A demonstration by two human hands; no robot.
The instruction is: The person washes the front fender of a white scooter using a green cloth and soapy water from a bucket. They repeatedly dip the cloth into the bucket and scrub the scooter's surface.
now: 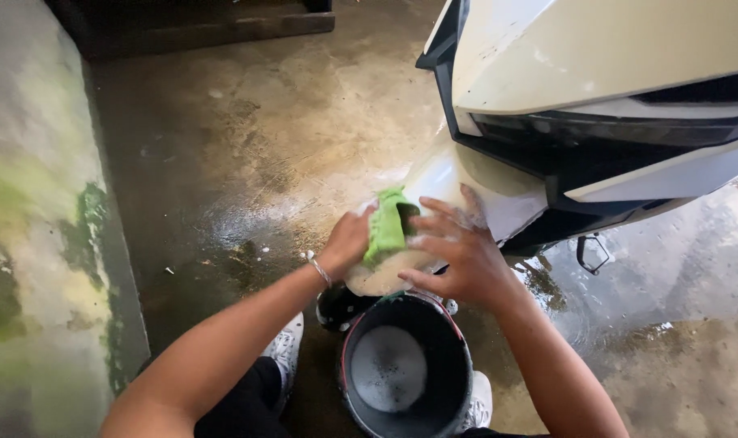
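Head view, looking down at a person crouched over a wet concrete floor (247, 162). The left hand (346, 241) closes its grip on a bright green, soapy cleaning cloth (388, 227), pressing it against the cream-white front fender of a scooter (458, 182); the fingers wrap the cloth's left edge, and a thin metal bracelet (318, 268) circles the wrist. The right hand (454, 251) lies just beside the cloth with its fingers spread wide, grasping nothing, the palm resting flat on the foamy lower curve of the same fender. White suds coat the fender under both hands. Directly below the hands stands a round dark grey plastic bucket with a red rim (405, 369), holding sudsy water; it sits between the person's white sneakers (286, 347). Part of the black front tyre (341, 308) shows between the left wrist and the bucket. Above the fender rises the scooter's cream-and-black front fairing (596, 89). A pale wall stained green with algae (36, 227) borders the floor on the left.
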